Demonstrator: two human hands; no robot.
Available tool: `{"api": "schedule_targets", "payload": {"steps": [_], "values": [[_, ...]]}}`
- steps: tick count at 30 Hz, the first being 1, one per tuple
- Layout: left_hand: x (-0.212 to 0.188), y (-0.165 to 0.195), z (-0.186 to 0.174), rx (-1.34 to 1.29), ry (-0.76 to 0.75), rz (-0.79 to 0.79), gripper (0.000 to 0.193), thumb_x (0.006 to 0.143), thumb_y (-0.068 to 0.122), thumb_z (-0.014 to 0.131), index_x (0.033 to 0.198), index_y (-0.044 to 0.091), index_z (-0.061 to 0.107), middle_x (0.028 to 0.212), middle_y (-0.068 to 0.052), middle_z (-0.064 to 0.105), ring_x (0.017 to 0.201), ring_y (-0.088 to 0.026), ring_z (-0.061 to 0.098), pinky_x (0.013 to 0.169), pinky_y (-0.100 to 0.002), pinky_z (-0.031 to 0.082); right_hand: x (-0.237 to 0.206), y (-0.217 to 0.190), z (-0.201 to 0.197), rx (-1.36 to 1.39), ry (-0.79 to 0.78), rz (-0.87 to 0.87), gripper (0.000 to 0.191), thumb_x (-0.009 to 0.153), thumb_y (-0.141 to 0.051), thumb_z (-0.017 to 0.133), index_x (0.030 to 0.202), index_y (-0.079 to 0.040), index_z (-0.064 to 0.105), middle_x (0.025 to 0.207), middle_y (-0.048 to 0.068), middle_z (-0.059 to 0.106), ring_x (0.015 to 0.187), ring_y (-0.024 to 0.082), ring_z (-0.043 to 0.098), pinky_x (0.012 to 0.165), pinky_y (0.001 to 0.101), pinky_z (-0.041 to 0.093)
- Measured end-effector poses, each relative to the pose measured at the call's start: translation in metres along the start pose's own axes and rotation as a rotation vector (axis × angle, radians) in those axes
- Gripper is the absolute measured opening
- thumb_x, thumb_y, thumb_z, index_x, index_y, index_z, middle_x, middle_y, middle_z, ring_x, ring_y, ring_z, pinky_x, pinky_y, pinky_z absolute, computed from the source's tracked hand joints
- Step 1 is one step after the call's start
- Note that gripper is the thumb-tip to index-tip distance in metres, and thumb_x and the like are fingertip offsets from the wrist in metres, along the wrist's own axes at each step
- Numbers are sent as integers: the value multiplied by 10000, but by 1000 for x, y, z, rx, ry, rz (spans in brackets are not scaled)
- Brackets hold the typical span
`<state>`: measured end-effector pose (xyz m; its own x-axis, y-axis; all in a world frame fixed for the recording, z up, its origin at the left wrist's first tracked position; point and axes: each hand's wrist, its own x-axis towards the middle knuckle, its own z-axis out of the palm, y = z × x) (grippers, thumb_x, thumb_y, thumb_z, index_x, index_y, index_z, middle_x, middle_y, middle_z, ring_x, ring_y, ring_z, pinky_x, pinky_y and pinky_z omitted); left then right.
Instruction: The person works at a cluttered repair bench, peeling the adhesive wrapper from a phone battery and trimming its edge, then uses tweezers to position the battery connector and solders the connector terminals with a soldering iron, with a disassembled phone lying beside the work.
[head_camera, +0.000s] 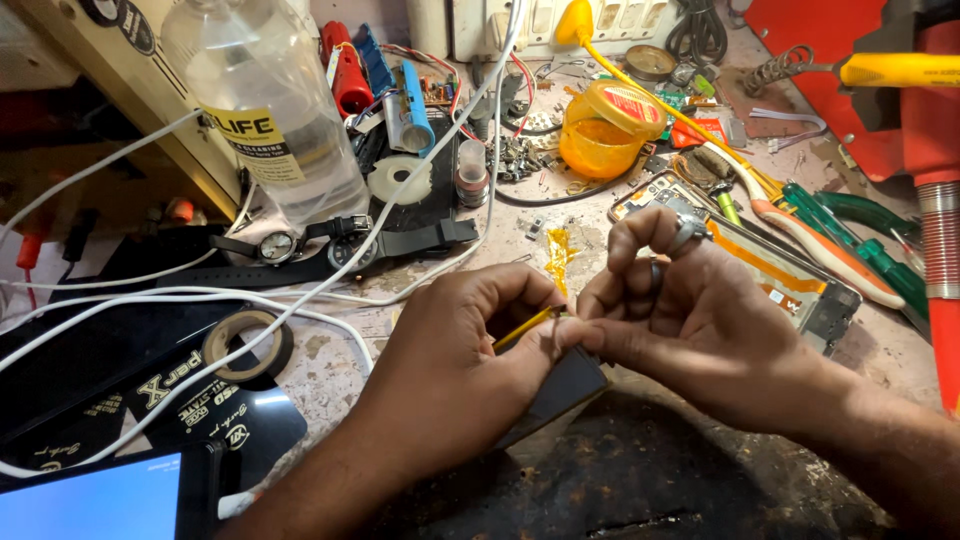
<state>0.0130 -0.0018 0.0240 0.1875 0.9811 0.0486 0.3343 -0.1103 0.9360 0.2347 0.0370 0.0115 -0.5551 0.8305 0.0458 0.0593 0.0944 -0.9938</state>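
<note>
Where clutter crowds, both hands pinch yellow strip

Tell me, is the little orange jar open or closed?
Open. The orange jar has its lid tipped up at the back, resting on the rim, so the jar's mouth shows. Its contents cannot be told.

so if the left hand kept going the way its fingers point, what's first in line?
The right hand: the left hand points right and already meets its fingertips at the yellow strip. Depth looks shared.

Glossy yellow tape strip, rough worn bench
</note>
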Motion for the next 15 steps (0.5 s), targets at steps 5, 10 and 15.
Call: {"api": "schedule_targets", "payload": {"steps": [5,10,15], "values": [[0,0,4,-95,76,-2,141,848,195,735,918,74,758,778,7,770,698,-30,666,640,-253,561,-3,4,6,-122,81,-105,413,900,3,738,1232,-12,492,984,93,696,942,121,687,819,261,592],[1,-1,1,-114,166,8,136,870,185,728,923,60,731,759,-4,735,681,-49,637,614,-266,542,-1,-7,-3,-213,-58,-98,435,854,-78,797,1253,-20,635,1068,59,759,993,94,728,897,256,614],[2,-6,6,-269,190,375,139,918,146,713,1001,36,690,947,-10,706,923,-42,609,807,-240,542,-6,-7,10,-467,270,-127,245,775,-106,839,997,-40,761,881,40,802,803,82,753,749,251,642]]}}
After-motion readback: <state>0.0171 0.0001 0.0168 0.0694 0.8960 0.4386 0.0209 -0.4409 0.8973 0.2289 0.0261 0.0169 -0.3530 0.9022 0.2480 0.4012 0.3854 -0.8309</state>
